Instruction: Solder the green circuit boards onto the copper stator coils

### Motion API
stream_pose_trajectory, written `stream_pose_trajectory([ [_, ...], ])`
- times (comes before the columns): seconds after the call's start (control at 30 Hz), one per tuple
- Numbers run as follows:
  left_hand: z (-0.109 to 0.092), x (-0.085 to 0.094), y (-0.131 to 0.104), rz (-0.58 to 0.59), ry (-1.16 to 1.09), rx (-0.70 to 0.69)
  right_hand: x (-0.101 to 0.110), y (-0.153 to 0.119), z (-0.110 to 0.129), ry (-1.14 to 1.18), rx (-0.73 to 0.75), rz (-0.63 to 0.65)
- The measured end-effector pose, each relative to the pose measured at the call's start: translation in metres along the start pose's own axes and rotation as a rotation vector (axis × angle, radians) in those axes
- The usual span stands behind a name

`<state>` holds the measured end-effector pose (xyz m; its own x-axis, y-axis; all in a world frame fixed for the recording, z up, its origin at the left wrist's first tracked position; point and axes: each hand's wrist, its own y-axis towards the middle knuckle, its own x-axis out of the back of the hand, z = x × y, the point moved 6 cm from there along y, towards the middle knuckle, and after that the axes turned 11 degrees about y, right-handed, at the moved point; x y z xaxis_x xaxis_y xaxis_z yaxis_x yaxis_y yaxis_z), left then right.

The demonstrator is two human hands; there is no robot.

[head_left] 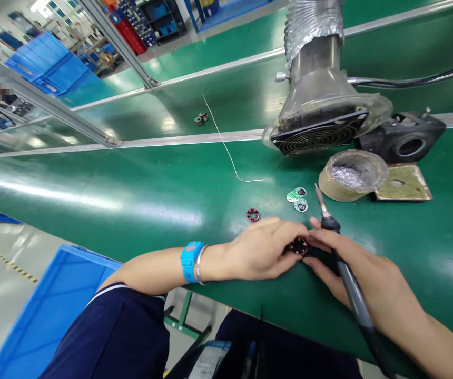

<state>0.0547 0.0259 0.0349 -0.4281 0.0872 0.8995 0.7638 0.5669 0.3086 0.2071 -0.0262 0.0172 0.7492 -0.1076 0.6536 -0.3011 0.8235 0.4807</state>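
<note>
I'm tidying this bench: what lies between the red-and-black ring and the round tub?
In the head view, small round boards lie between the ring and tub; the soldering iron tip also shows there, nearer the tub.

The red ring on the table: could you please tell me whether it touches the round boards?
Apart: the head view shows green tabletop between the red ring and round boards.

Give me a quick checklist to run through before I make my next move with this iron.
1. Part held: ok, in the left hand.
2. Iron in right hand: ok.
3. Tip pointing away from both hands: ok.
4. Tip clear of cup: cannot tell, they look close.
5. Wire in hand: not ok, it lies apart from both hands.
6. Iron hot: cannot tell.
</note>
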Motion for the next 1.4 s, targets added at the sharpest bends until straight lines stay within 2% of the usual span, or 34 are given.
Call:
stream_pose_trajectory([
  [0.1,-0.010,-0.012,-0.001,0.068,-0.035,-0.007,0.000,-0.001,-0.002,-0.003,0.000,0.012],
  [0.23,-0.002,-0.015,-0.003,0.098,-0.097,-0.019,0.002,0.000,0.001,0.004,0.004,0.023],
  [0.37,0.005,-0.009,-0.004,0.025,-0.177,-0.191,0.003,0.002,0.004,0.027,0.021,0.007],
  [0.53,0.004,0.000,-0.004,-0.073,-0.001,-0.435,-0.003,0.006,0.004,0.082,0.008,-0.014],
  [0.67,0.009,0.014,-0.008,-0.036,0.074,-0.466,-0.011,0.010,0.004,0.085,0.009,-0.004],
  [0.73,0.013,0.023,-0.011,-0.056,0.033,-0.444,-0.014,0.011,0.003,0.100,-0.008,0.013],
  [0.8,0.018,0.032,-0.014,-0.138,-0.004,-0.384,-0.015,0.012,0.000,0.136,-0.028,0.017],
  [0.9,0.026,0.031,-0.009,-0.184,0.067,-0.208,-0.010,0.012,-0.001,0.151,-0.037,0.003],
  [1.03,0.038,0.007,0.012,0.022,0.221,0.047,0.012,0.012,-0.004,0.095,-0.048,-0.155],
  [1.17,0.049,-0.013,0.040,0.203,0.281,0.174,0.026,0.010,-0.004,0.074,-0.031,-0.251],
  [1.3,0.056,-0.020,0.054,0.288,0.290,0.201,0.026,0.011,-0.003,0.029,-0.020,-0.246],
  [1.4,0.058,-0.015,0.050,0.263,0.276,0.186,0.024,0.013,-0.003,0.032,-0.033,-0.228],
])
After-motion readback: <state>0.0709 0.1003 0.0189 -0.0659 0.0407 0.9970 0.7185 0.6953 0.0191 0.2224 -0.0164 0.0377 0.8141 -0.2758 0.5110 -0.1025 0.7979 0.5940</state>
